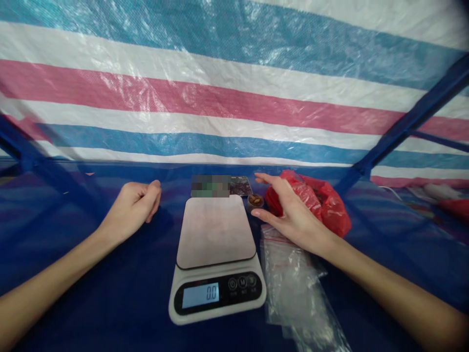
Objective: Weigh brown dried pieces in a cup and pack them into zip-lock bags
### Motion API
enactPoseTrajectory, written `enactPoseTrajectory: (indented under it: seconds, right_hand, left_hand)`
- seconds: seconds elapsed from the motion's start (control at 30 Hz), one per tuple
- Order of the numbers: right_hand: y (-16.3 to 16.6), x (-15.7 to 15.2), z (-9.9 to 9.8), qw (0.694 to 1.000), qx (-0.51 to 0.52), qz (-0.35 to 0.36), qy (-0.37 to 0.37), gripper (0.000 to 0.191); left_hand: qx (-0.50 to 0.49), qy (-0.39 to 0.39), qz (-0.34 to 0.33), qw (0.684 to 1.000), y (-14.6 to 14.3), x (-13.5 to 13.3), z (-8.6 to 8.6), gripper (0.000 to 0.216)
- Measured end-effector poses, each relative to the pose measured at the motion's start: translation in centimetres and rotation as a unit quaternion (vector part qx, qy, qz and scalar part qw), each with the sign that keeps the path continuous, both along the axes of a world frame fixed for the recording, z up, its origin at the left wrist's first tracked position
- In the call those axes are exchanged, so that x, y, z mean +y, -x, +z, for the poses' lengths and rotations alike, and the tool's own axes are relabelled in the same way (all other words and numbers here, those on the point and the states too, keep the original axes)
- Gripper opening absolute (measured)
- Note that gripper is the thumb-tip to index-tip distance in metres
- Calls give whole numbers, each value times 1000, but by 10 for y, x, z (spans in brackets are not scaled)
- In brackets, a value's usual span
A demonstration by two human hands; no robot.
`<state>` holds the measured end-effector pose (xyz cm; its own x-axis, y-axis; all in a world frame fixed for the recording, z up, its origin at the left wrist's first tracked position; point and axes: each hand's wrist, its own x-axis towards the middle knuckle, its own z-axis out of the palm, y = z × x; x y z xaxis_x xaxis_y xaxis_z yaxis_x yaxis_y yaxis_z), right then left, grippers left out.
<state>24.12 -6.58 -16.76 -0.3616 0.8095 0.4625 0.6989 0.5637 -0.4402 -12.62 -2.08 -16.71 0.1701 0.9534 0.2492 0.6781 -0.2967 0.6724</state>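
A white kitchen scale (216, 254) with a bare steel platform sits in the middle of the blue cloth, its display reading 0.0. My left hand (134, 208) rests on the cloth left of the scale, fingers curled in loosely with nothing in them. My right hand (289, 210) hovers right of the scale with fingers spread, close to a small cup of brown bits (255, 200) and in front of a red plastic bag (322, 200). Clear zip bags (296, 283) lie under my right wrist.
A dark printed packet (240, 187) lies behind the scale. A striped blue, white and pink tarp (234, 83) forms the back wall. Blue frame bars (410, 120) slant at the right and left. More red plastic (454, 208) lies far right.
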Motion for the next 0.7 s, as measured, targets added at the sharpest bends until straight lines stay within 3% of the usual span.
enactPoseTrajectory:
  seconds: [0.17,0.37,0.53,0.7]
  right_hand:
    - [-1,6,-5,1000,15,-17,13,57]
    - [5,10,0,1000,8,-5,23,22]
    - [11,4,7,995,93,-38,-8,29]
    - [34,-21,21,990,139,2,-5,36]
  left_hand:
    - [-9,16,5,1000,-1,-1,1,72]
    - [-10,9,3,1000,-1,-2,1,73]
    - [-26,13,3,1000,-4,-3,4,71]
    - [-30,15,3,999,-4,-2,1,71]
